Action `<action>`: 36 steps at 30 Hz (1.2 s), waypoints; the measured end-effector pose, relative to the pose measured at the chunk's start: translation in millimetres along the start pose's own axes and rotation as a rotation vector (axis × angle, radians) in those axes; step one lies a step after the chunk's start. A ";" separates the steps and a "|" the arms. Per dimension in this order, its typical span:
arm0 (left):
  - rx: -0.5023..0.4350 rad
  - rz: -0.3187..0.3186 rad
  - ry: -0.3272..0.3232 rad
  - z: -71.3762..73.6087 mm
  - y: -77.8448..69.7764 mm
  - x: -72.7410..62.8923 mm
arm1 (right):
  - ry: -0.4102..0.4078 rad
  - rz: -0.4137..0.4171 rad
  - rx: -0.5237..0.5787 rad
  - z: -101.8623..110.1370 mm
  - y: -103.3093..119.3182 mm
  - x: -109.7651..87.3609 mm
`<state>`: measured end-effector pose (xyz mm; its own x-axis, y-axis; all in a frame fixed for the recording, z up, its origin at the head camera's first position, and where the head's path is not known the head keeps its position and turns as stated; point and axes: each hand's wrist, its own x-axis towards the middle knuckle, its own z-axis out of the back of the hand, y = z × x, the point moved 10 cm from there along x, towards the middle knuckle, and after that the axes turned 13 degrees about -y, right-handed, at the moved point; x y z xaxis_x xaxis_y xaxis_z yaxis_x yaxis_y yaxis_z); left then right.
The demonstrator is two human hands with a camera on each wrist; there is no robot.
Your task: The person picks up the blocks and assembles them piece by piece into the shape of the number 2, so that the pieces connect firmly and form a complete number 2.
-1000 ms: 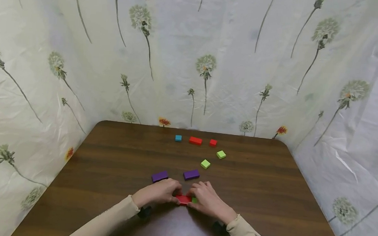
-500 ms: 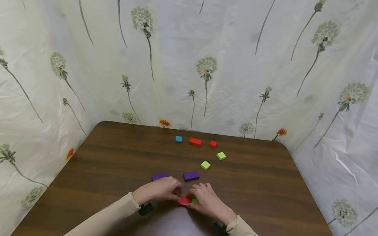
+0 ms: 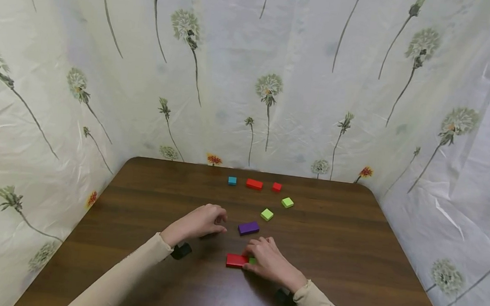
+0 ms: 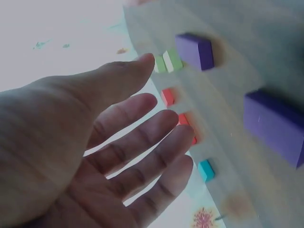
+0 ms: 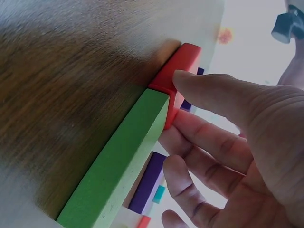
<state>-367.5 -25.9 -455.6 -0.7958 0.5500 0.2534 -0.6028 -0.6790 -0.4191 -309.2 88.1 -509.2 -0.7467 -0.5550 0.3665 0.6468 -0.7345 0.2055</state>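
Note:
In the head view my left hand (image 3: 199, 223) hovers over the table's left-middle part, holding nothing. Its fingers are loosely bent in the left wrist view, apart from the near purple block (image 4: 275, 128). That block is almost wholly hidden by the hand in the head view. My right hand (image 3: 270, 263) pinches a red block (image 3: 235, 261) between the thumb on its near side and fingers at its far side. Against the end of the red block lies a long green block (image 5: 116, 161), mostly covered by the right hand in the head view.
Beyond the hands lies another purple block (image 3: 248, 228). Two light green blocks (image 3: 267, 215) are farther back. Near the far edge of the brown table (image 3: 329, 234) sit a blue block (image 3: 232, 181), a longer red block (image 3: 254, 184) and a small red block (image 3: 276, 187). A flowered curtain surrounds the table.
My left hand has let go of the red block's left end and moved away and leftward, over the left purple block. The right hand stays at the red block.

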 end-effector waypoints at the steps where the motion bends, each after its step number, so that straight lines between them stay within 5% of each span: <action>1: -0.004 0.004 -0.008 3.0 2.1 0.8 | -0.005 0.003 -0.002 0.3 0.1 0.0; 15: -0.009 0.090 -0.038 18.3 30.3 5.2 | -0.006 -0.002 0.010 -1.6 -0.4 -1.2; 36: 0.022 0.181 0.058 -6.4 60.8 -12.5 | -0.001 -0.006 0.020 -0.3 -0.4 -2.1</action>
<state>-393.8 -70.9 -489.9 -0.8872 0.4445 0.1240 -0.4513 -0.7795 -0.4343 -308.0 89.5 -510.3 -0.7503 -0.5505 0.3662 0.6455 -0.7296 0.2259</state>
